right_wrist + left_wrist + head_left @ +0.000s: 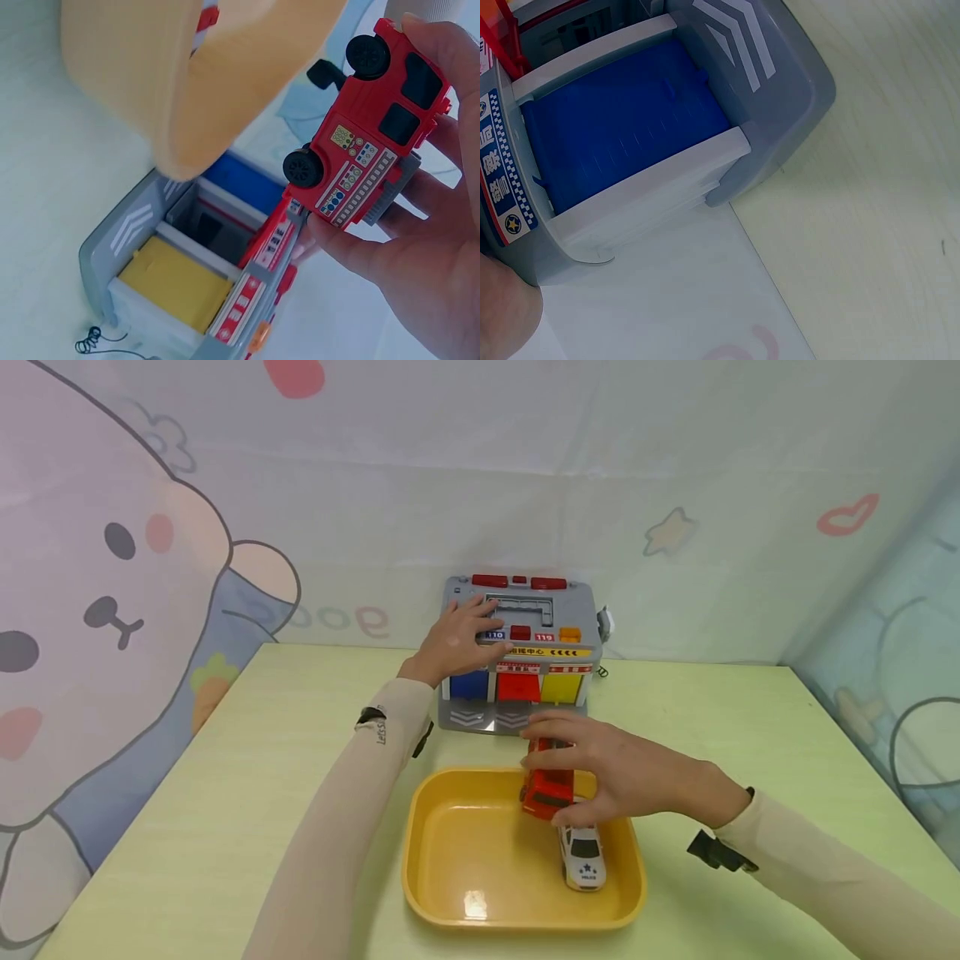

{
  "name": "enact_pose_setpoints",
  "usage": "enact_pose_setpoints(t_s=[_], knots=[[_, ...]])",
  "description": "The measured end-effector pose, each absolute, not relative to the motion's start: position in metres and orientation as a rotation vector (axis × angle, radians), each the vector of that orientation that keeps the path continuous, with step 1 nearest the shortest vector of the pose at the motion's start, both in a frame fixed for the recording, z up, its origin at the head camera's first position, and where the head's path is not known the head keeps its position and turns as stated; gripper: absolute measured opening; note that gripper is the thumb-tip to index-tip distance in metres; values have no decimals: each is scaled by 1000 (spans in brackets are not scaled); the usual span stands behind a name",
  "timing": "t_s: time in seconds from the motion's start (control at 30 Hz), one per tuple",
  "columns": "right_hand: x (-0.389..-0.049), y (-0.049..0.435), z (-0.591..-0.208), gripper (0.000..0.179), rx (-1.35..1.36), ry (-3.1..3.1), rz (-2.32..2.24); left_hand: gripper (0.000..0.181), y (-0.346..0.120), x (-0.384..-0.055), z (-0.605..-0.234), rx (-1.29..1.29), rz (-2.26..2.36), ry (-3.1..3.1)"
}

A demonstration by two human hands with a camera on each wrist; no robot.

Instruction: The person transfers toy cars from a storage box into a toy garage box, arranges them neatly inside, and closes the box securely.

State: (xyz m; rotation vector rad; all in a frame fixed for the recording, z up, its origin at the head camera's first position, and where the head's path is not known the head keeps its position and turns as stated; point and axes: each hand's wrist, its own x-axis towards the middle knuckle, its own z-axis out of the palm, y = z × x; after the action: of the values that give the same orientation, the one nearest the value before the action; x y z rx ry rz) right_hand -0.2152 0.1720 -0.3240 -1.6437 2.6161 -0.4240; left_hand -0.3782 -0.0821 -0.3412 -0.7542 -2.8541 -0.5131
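My right hand [618,764] grips a red toy fire truck [360,139] above the far rim of the yellow tray [465,852]. In the right wrist view its fingers and thumb hold the truck at both ends, with wheels and side stickers showing. My left hand [457,642] rests with spread fingers on the roof of a grey toy garage [577,602]. The garage's middle red door [519,687] is lifted, and its bay shows open in the right wrist view. The blue door [630,124] and the yellow door [176,281] are closed.
A white toy police car [583,860] lies at the right side inside the tray. Against a printed backdrop [375,527] stands the garage on the pale table [720,718]. A coiled dark cord [90,341] lies by the garage's side.
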Motion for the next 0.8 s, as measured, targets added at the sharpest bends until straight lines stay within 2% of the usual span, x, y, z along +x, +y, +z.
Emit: enact_pose_setpoints(t_s=[0.2, 0.47, 0.8], knots=[[-223, 177, -325, 48, -1567, 2649, -435, 58, -82, -378, -342, -745, -516, -2857], [-234, 188, -327, 54, -1484, 2712, -479, 58, -82, -379, -343, -764, -518, -2840], [-249, 197, -332, 48, -1441, 2773, -485, 58, -83, -379, -343, -763, -526, -2836]])
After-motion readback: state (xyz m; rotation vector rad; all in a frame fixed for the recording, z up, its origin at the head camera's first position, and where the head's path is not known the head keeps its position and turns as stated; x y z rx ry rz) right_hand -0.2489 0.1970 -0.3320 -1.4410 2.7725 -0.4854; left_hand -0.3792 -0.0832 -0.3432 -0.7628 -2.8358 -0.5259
